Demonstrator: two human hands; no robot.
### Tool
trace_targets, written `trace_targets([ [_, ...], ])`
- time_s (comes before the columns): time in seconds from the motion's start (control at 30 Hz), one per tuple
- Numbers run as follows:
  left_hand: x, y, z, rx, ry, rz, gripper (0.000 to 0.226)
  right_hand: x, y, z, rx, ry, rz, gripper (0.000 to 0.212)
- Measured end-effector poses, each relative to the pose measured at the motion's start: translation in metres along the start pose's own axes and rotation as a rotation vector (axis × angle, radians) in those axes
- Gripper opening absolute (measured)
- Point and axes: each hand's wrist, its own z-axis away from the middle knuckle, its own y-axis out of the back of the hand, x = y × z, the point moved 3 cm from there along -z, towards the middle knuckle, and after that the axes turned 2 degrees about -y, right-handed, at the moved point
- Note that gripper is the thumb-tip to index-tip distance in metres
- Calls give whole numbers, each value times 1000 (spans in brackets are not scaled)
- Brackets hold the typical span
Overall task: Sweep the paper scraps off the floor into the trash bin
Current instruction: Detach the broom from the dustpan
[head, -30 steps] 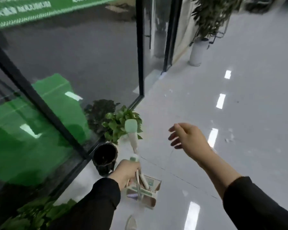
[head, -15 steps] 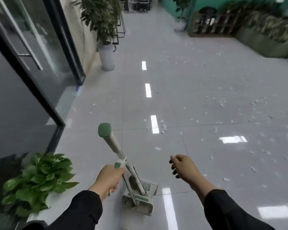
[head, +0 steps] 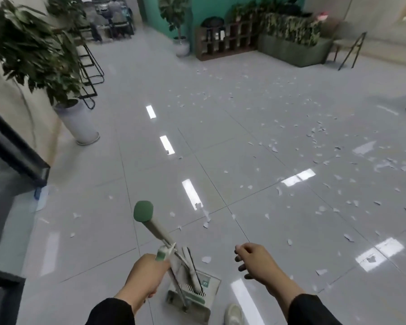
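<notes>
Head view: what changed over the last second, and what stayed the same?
The view swung right, away from the glass wall and small potted plant, onto the open floor with paper scraps. Nothing was taken hold of or let go. The left hand still grips the broom and dustpan set; the right hand stays loosely curled, holding nothing.

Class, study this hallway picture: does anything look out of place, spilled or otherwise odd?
Yes. Torn paper scraps lie scattered over the grey tiled floor, thickest toward the right side. They look odd on otherwise shiny tiles. The left hand grips the broom and dustpan set; the right hand holds nothing.
</notes>
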Motion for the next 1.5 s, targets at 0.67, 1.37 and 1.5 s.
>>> trace_targets([
  [0.67, 335, 207, -466, -18, -26, 48, 19, -432, 29, -452, 106, 67, 73, 31],
  [1.37, 723, 437, -1036, 64, -109, -90, 31, -945, 7, -1002, 26, 95, -82, 51],
  [1.5, 774, 509, -1148, 106, -81, 1, 28, -1071, -26, -1105, -55, 99, -52, 37],
])
